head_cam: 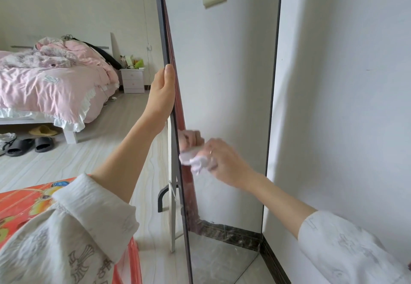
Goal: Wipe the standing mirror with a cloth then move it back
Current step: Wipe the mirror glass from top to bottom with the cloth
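Standing mirror (pixel 222 83) — tall, thin dark frame, upright on the floor (pixel 100 145) beside the white wall (pixel 344 83), which its glass reflects. Left hand (pixel 161 92) grips the near frame edge. Right hand (pixel 224 161) clutches a crumpled pale cloth (pixel 193 160) against the glass — blurred.

The pale wood-look floor (pixel 124 125) bears the standing mirror (pixel 222 83), a bed (pixel 55 88), a white nightstand (pixel 132 80) and what look like dark slippers (pixel 29 145).
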Action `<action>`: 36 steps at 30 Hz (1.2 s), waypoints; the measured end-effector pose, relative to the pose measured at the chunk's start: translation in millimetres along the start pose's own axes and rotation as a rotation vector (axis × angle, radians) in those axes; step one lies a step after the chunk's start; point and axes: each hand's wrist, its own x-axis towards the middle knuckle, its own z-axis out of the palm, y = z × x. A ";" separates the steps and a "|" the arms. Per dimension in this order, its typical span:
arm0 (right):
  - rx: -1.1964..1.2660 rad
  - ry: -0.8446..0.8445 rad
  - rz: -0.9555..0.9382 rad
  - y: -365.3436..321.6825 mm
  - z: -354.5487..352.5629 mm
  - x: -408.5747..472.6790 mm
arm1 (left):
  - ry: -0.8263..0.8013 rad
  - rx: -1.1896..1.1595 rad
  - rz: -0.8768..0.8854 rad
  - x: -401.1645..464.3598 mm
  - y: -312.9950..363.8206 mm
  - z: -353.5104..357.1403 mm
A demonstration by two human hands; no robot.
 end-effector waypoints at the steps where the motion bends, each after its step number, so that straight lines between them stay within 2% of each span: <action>1: 0.044 0.128 0.025 -3.6 -10.0 9.9 | -0.003 0.008 0.005 -0.1 -0.4 0.0; 4: 0.074 0.391 0.044 -13.4 -28.0 39.8 | -0.006 0.027 0.006 -0.5 1.8 -0.4; 7: 0.054 0.408 0.044 -22.7 -16.7 51.4 | -0.020 0.053 0.002 0.6 0.7 -1.3; 10: 0.030 0.416 -0.063 -27.6 8.0 37.3 | -0.002 0.042 0.009 -0.2 0.1 0.9; 13: -0.045 0.322 -0.162 -23.8 32.7 14.0 | 0.004 0.029 0.005 -0.3 0.7 3.7; 19: -0.081 0.192 -0.220 -13.0 68.5 -30.8 | -0.027 -0.032 0.031 -0.4 -1.4 4.6; 21: -0.060 0.031 -0.173 -9.2 75.1 -44.7 | -0.015 -0.020 0.036 -2.2 -0.3 5.6; 24: -0.071 -0.294 0.007 1.4 75.9 -61.2 | 0.028 0.008 0.048 -7.9 1.0 7.9; 25: -0.062 -0.341 0.078 4.8 72.4 -62.4 | 0.036 0.018 0.050 -11.8 -2.2 8.2; 27: 0.024 -0.280 0.203 8.1 57.2 -56.5 | 0.048 0.050 0.067 -21.6 -16.1 10.2; 29: 0.058 -0.148 0.246 11.9 37.0 -42.4 | 0.056 0.111 0.073 -34.8 -29.7 13.5; 34: -0.059 0.344 0.134 13.1 6.6 2.3 | 0.023 0.120 0.045 -46.0 -48.8 15.3; 36: -0.041 0.446 0.166 13.0 11.4 13.8 | 0.014 0.147 0.054 -45.9 -52.2 11.9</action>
